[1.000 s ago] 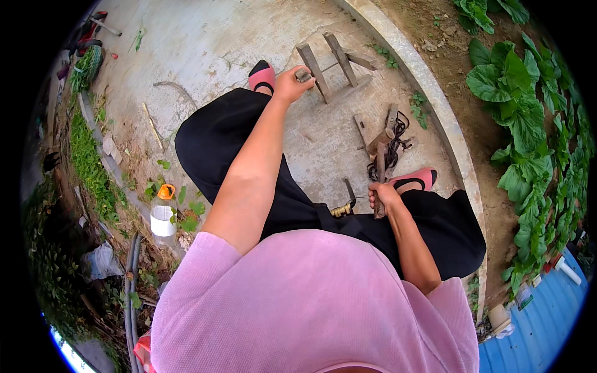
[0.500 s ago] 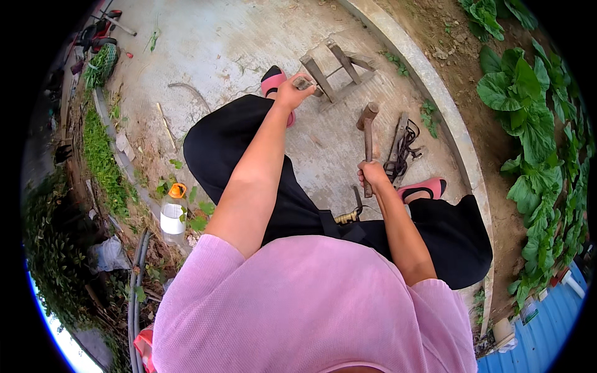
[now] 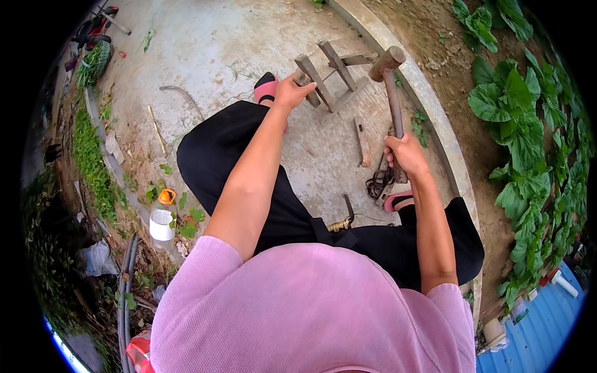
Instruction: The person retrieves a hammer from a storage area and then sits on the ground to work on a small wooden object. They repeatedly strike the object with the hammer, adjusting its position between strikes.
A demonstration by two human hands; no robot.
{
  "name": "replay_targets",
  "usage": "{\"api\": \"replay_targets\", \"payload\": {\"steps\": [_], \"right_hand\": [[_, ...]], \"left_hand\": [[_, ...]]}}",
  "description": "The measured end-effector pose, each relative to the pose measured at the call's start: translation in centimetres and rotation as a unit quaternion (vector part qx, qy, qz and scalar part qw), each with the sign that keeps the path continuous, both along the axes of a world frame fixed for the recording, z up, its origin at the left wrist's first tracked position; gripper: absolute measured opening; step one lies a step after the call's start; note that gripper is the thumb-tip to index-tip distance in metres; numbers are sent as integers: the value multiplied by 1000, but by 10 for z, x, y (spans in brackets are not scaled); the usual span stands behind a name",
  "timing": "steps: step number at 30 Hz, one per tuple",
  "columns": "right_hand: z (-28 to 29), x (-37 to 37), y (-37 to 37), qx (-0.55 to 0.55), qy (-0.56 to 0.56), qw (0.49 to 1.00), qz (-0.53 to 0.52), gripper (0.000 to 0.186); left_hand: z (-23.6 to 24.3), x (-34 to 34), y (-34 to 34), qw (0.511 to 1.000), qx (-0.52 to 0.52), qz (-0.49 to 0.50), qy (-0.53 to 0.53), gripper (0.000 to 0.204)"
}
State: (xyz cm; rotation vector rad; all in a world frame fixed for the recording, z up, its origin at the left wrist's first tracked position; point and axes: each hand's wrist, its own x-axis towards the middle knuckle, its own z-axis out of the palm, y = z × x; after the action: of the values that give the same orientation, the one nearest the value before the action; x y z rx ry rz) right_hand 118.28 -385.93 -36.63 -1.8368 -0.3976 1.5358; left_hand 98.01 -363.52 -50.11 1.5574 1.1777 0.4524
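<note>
My right hand [image 3: 407, 154] is closed round the handle of a mallet [image 3: 393, 102], lifted with its brown, blocky head pointing away from me. My left hand [image 3: 292, 93] grips the end of a weathered wooden piece at the near left of a small wooden stool frame [image 3: 341, 67], which lies on the concrete with its legs sticking up. To the right of the frame, below the mallet head, is a flat slotted wooden piece [image 3: 360, 142]. A tangle of dark cord [image 3: 377, 185] lies near my right foot. Between my legs a curved tool with a yellow-wrapped handle [image 3: 339, 225] shows partly.
A low concrete kerb [image 3: 429, 118] curves along the right, with leafy green plants [image 3: 519, 133] in soil beyond. On the left stand a clear bottle with an orange cap [image 3: 163, 222] and weeds [image 3: 93, 168]. A thin stick [image 3: 157, 129] lies on the concrete [image 3: 211, 43].
My right hand has raised the mallet up and to the right, uncovering the slotted wooden piece. My left hand stays on the wood at the frame. The view has shifted slightly.
</note>
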Motion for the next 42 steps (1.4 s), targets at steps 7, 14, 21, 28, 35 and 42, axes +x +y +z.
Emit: {"api": "replay_targets", "payload": {"steps": [7,14,21,28,35,42], "right_hand": [[32,5,-31,43,-15,996,-77,14],[26,-10,-90,-13,9,996,-92,14],[-6,-29,-131,-25,81,984,-156,17],[-27,-36,-145,-44,49,992,-110,21],[10,-31,-118,-24,63,993,-94,18],[103,-35,-76,118,7,989,-92,13]], "left_hand": [[41,2,-41,992,45,-84,82,36],[55,-1,-81,995,-11,-93,18,39],[53,5,-116,987,16,-120,106,31],[22,-2,-129,985,146,-54,72,24],[-1,-6,-144,965,216,-118,86,27],[6,1,-161,948,246,-176,99,34]]}}
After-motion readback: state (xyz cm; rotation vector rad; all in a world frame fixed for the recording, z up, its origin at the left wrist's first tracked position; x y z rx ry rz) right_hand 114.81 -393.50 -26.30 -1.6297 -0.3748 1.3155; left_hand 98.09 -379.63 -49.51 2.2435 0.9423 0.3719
